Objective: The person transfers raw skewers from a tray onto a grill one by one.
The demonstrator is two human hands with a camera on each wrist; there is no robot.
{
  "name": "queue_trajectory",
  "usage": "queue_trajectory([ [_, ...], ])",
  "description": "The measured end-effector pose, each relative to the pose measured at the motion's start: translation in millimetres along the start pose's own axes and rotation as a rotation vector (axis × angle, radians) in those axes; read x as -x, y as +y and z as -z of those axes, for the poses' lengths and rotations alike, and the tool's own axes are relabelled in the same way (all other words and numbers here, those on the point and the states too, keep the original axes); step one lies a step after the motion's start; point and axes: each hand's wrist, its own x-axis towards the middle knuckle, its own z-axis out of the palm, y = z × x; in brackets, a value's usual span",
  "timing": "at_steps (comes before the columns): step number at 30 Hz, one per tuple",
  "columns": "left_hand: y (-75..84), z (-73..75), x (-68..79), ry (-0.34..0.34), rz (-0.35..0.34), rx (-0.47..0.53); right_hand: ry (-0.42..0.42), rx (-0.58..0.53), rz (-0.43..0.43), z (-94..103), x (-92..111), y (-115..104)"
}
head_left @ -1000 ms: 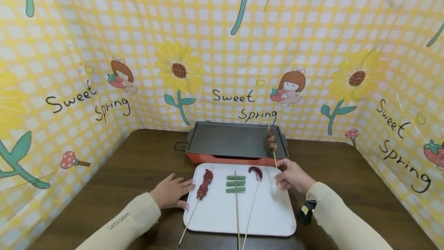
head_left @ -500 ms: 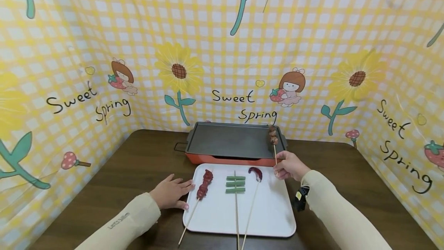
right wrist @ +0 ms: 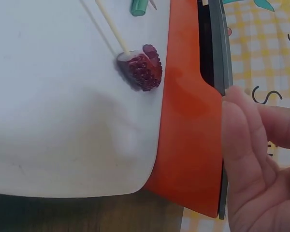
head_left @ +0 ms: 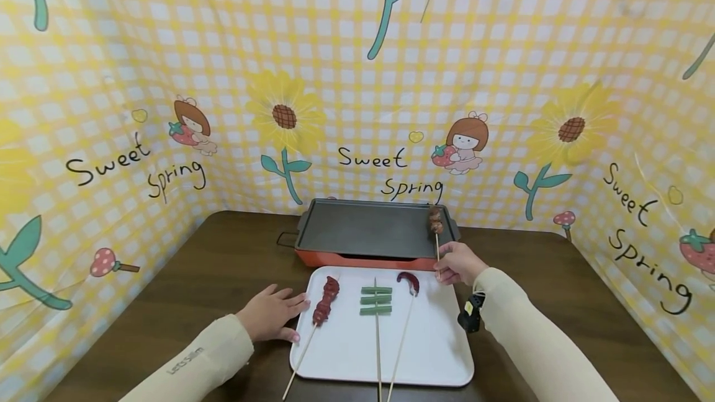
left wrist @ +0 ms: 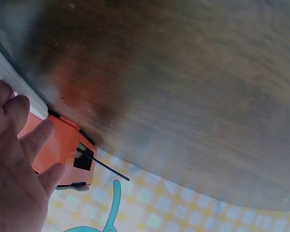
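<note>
Handling light and stiff, probably, the brown skewer (head_left: 436,228) is offering its bare stick (head_left: 438,245) as the best hold, meat (head_left: 436,221) pointing toward the backdrop (head_left: 313,42), long axis running front-to-back over the right end of the griddle (head_left: 363,228); the right hand (head_left: 460,263) is pinching the stick, the left hand (head_left: 272,314) lying fingers-spread at the left edge of the tray (head_left: 432,349)
</note>
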Motion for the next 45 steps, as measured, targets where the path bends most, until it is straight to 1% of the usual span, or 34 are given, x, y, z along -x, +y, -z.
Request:
queue_trajectory([
  [6,-1.1,0.5,1.2,0.009,-0.001,-0.02,0.017,0.006,-0.011,-0.4,-1.5,-1.6],
  [14,-1.5,0.0,1.9,0.034,-0.02,-0.025,0.014,0.013,-0.029,-3.2,-4.9,1.4],
  [24,-1.7,0.0,3.3,0.041,-0.026,-0.041,0.059,0.006,-0.011,-8.6,-10.7,6.9],
  [28,-1.7,-0.8,3.6,0.037,-0.024,-0.023,0.084,0.043,0.017,-9.9,-12.5,10.8],
  [30,-2.1,-0.9,3.6,0.035,-0.022,-0.021,0.111,0.093,0.037,-9.9,-11.9,11.0],
  [35,-4.0,-1.0,4.6,0.028,-0.013,-0.035,0.168,0.228,0.083,-8.2,-5.7,9.1],
  [38,-4.7,-1.5,4.7,0.032,-0.017,-0.037,0.184,0.302,0.121,-6.6,1.9,10.3],
  [43,-2.9,-2.1,2.8,0.043,-0.026,-0.027,0.184,0.397,0.164,-5.8,27.4,18.6],
  [45,-1.3,-2.3,2.5,0.037,-0.025,-0.017,0.178,0.399,0.163,-7.3,39.7,23.8],
])
